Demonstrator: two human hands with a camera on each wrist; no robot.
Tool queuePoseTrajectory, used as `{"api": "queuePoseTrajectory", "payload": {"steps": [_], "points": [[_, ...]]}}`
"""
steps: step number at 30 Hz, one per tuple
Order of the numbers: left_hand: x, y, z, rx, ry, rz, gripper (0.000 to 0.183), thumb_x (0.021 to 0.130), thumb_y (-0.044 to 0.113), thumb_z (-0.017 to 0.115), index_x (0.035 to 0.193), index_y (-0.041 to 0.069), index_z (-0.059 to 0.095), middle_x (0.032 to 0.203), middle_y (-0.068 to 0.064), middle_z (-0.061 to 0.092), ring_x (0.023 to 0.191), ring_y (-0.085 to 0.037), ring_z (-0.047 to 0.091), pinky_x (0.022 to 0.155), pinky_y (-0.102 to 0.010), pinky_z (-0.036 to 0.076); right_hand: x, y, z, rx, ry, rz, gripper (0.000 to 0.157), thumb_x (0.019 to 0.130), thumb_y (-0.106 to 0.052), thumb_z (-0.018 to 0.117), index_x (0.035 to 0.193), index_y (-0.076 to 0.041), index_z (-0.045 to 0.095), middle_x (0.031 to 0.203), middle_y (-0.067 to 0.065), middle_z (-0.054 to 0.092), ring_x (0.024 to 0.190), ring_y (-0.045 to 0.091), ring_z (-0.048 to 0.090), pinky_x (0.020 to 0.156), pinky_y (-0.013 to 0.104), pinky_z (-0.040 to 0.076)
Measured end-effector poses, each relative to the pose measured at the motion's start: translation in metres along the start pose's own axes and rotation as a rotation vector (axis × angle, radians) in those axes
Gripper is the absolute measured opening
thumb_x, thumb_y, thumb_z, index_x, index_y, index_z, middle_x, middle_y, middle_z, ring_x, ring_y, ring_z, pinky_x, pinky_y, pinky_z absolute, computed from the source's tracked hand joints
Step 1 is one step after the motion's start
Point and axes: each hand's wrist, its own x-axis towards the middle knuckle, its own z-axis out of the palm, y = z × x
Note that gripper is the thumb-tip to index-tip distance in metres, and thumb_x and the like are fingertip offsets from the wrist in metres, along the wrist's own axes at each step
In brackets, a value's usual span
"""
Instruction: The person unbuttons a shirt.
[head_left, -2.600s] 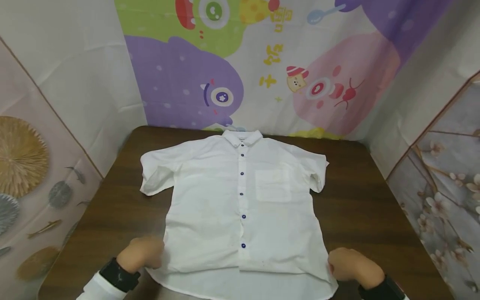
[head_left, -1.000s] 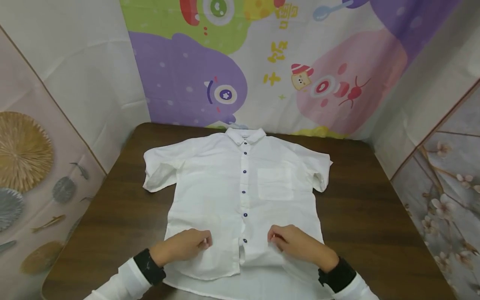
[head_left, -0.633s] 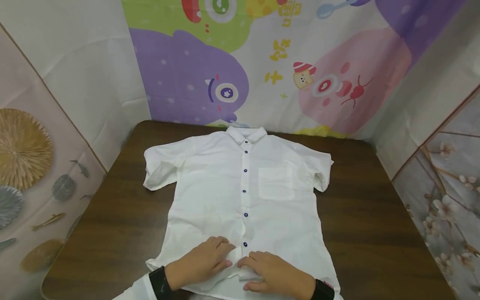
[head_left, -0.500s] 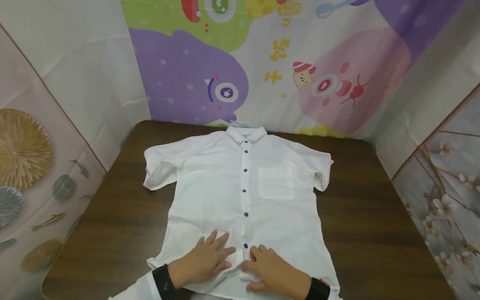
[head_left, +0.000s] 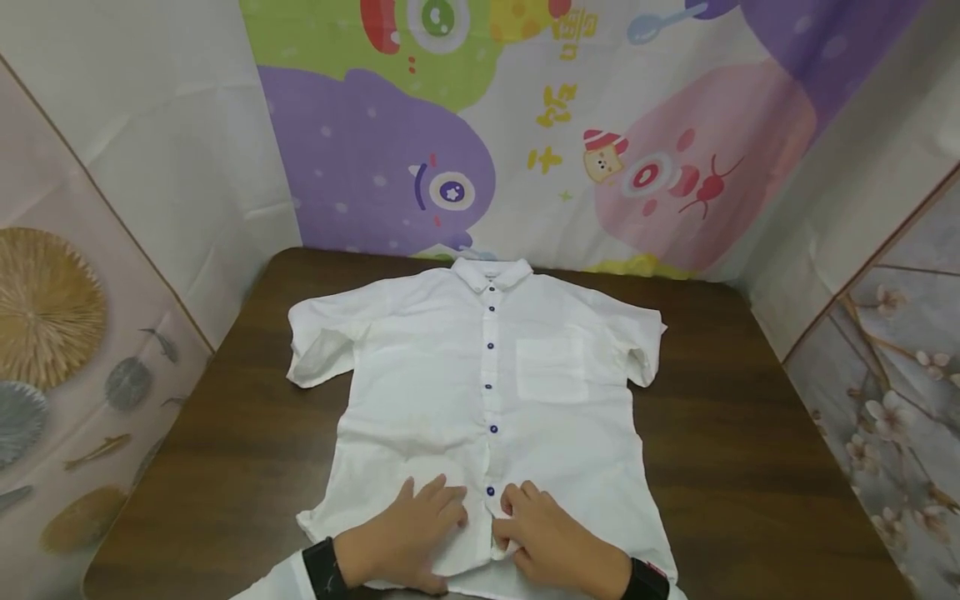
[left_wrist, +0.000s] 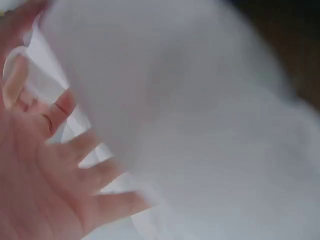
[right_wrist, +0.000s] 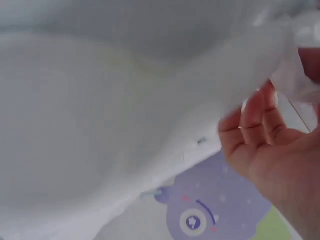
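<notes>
A white shirt (head_left: 420, 375) with short sleeves is laid front up on a dark brown table (head_left: 225, 475), its collar (head_left: 491, 275) pointed toward a cartoon-printed cloth (head_left: 367, 158) at the far edge. The front is closed by a line of small dark blue buttons (head_left: 491, 346) (six can be counted), and a plain square pocket (head_left: 551, 369) is set on the side of the right hand. Both sleeves are spread outward, their openings gaping. The upper part is kept fairly smooth, while the lower front is creased and one side corner of the hem is flared out beside the left wrist. The left hand (head_left: 408, 532) is spread, fingers extended, against the lower front. By the curled fingers of the right hand (head_left: 551, 537), the fabric is pinched at the bottom of the placket, just below the last button.
</notes>
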Motion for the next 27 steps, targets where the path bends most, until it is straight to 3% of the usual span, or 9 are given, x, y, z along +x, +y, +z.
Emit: {"api": "queuePoseTrajectory", "payload": {"steps": [3,5,8,10,13,16,20,27], "points": [[-0.001,0.003,0.003,-0.018,0.062,0.032,0.019,0.078,0.026,0.067,0.090,0.023,0.052,0.125,-0.002,0.053,0.116,-0.025,0.050,0.088,-0.045,0.046,-0.004,0.000,-0.008,0.015,0.025,-0.061,0.032,0.074,-0.001,0.060,0.062,-0.028,0.049,0.095,-0.007,0.047,0.081,0.007,0.034,0.066,0.017,0.026],[-0.001,0.000,0.001,-0.118,0.058,0.017,0.005,0.086,0.022,0.060,0.081,0.023,0.057,0.121,-0.001,0.056,0.112,-0.021,0.051,0.088,-0.040,0.046,-0.005,0.001,-0.013,0.057,-0.012,-0.085,0.037,0.076,0.003,0.058,0.060,-0.029,0.051,0.100,-0.006,0.051,0.087,0.009,0.038,0.070,0.018,0.029],[0.000,-0.003,-0.007,-0.264,0.017,-0.041,0.027,0.095,0.030,0.049,0.073,0.024,0.063,0.123,-0.003,0.058,0.116,-0.026,0.050,0.092,-0.045,0.043,-0.004,0.001,-0.017,0.161,-0.116,-0.096,0.043,0.075,0.011,0.054,0.075,-0.031,0.065,0.104,-0.006,0.056,0.092,0.008,0.046,0.074,0.019,0.037],[-0.001,-0.004,-0.008,-0.243,0.019,-0.041,0.028,0.095,0.032,0.050,0.072,0.024,0.063,0.125,-0.004,0.057,0.118,-0.030,0.048,0.094,-0.049,0.041,-0.003,0.000,-0.016,0.220,-0.170,-0.077,0.050,0.076,0.014,0.052,0.096,-0.029,0.069,0.106,-0.007,0.059,0.092,0.006,0.051,0.077,0.019,0.042],[-0.003,-0.002,-0.003,-0.057,0.038,-0.032,0.014,0.087,0.032,0.063,0.077,0.022,0.058,0.129,-0.004,0.053,0.120,-0.032,0.047,0.095,-0.048,0.042,-0.002,-0.002,-0.012,0.252,-0.198,-0.040,0.046,0.083,0.009,0.053,0.114,-0.022,0.064,0.101,-0.007,0.063,0.089,0.004,0.056,0.078,0.019,0.046],[-0.005,-0.001,0.002,0.062,0.035,-0.044,0.027,0.077,0.034,0.073,0.085,0.021,0.051,0.134,-0.007,0.048,0.122,-0.033,0.046,0.095,-0.045,0.044,0.000,-0.002,-0.009,0.255,-0.245,0.025,0.032,0.088,0.001,0.052,0.107,-0.020,0.068,0.093,-0.009,0.063,0.084,0.001,0.055,0.076,0.018,0.046],[-0.007,-0.001,0.003,0.092,0.045,-0.086,0.036,0.074,0.037,0.075,0.087,0.018,0.047,0.135,-0.012,0.045,0.123,-0.035,0.045,0.093,-0.046,0.044,0.001,-0.001,-0.010,0.262,-0.309,0.089,0.027,0.090,-0.003,0.052,0.094,-0.022,0.071,0.087,-0.011,0.059,0.078,-0.001,0.052,0.074,0.018,0.045],[-0.011,-0.006,-0.006,0.100,0.138,-0.090,0.026,0.079,0.030,0.071,0.095,0.015,0.057,0.120,-0.007,0.055,0.111,-0.026,0.052,0.082,-0.038,0.048,-0.001,0.007,-0.023,0.321,-0.208,0.166,0.018,0.091,-0.005,0.053,0.098,-0.014,0.068,0.088,-0.006,0.060,0.076,-0.001,0.051,0.071,0.019,0.046]]}}
